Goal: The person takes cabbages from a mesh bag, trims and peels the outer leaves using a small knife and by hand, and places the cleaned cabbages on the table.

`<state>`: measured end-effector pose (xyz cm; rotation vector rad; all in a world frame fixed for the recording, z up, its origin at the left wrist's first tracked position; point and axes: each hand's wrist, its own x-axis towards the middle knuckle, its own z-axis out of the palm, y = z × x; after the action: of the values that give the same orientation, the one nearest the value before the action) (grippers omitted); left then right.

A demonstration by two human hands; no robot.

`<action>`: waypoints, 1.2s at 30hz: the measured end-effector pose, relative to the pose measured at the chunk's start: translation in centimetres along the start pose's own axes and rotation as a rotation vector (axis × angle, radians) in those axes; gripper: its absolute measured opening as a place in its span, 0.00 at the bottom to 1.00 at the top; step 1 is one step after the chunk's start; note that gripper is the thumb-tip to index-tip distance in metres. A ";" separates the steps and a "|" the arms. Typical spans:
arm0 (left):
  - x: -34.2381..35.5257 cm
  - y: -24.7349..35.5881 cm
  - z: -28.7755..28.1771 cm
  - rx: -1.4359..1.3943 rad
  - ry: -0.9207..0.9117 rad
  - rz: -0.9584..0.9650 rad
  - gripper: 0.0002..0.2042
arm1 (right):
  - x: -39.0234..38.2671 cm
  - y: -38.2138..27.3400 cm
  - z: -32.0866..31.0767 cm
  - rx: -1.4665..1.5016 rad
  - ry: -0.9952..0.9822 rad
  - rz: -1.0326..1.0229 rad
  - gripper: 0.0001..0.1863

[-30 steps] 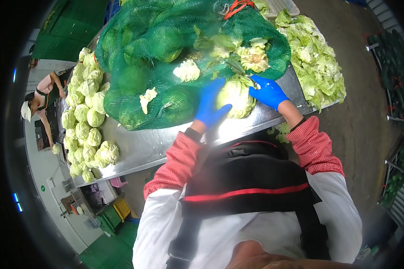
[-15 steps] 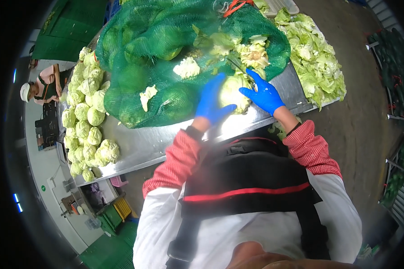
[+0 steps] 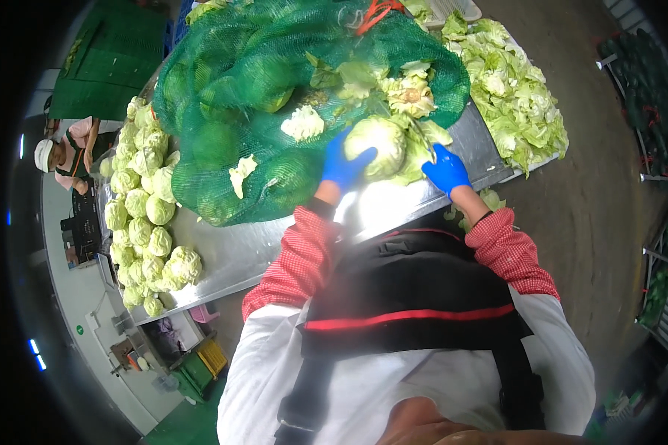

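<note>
My left hand (image 3: 340, 165), in a blue glove, is closed against the left side of a pale green cabbage (image 3: 378, 144). At its right, my right hand (image 3: 445, 172), also gloved in blue, grips what looks like a narrow knife (image 3: 421, 135) angled alongside loosened leaves (image 3: 416, 167); its handle is mostly hidden. Just beyond lies a green mesh sack (image 3: 230, 119) with round heads inside and scraps of leaf on top, all on a steel table (image 3: 237, 259).
Trimmed cabbages (image 3: 147, 208) are piled at left, and loose leaves (image 3: 508, 89) at right. Another person (image 3: 73, 156) works beyond the left pile. Mesh sacks hang or lie on a rack (image 3: 631, 111) far right; a pink stool (image 3: 204, 314) stands below the table.
The cabbage has shifted slightly left and shows more of its pale surface, with leaves now loose at its right. My right hand has moved down and right from the head's top.
</note>
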<state>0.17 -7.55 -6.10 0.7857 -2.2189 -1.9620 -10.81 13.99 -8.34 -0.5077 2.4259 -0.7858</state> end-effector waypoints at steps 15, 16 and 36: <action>-0.4 2.7 2.0 0.532 0.293 0.118 0.51 | -2.3 -6.5 -4.6 -0.430 0.244 -0.578 0.09; -0.3 2.8 2.0 0.552 0.268 0.133 0.51 | -2.1 -6.4 -4.0 -0.465 0.232 -0.597 0.08; -6.1 1.7 -0.1 0.562 0.099 0.421 0.47 | 5.3 -5.9 -1.6 0.150 -0.343 -0.277 0.37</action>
<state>4.96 -5.02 -2.81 0.3849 -2.6273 -1.1036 -14.86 7.59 -5.54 -0.8555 1.9898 -0.9041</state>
